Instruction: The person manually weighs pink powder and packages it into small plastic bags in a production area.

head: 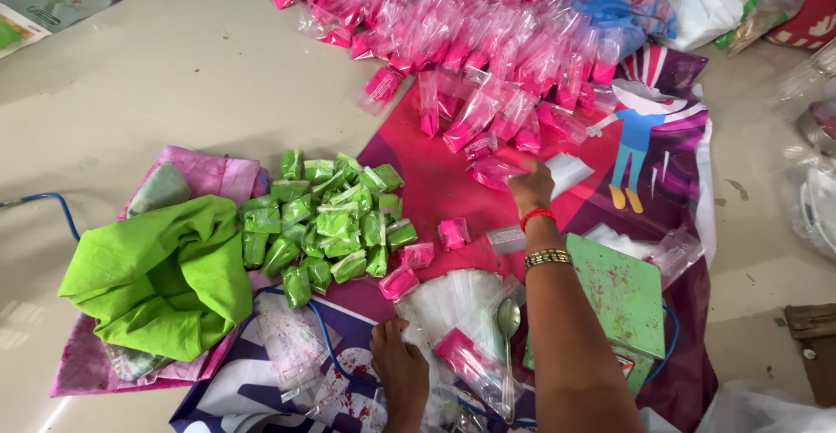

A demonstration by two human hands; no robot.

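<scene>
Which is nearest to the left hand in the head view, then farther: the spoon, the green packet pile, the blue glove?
From the left hand:
1. Spoon, just to its right.
2. Green packet pile, up and left.
3. Blue glove, far top right.

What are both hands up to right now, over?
Right hand touching pink packet. Left hand flat on clear bags. Spoon lying between.

The right hand [532,186] reaches far forward on a straight, outstretched arm, fingers curled downward. The left hand [399,365] lies low and near the body, fingers bent, palm down.
</scene>
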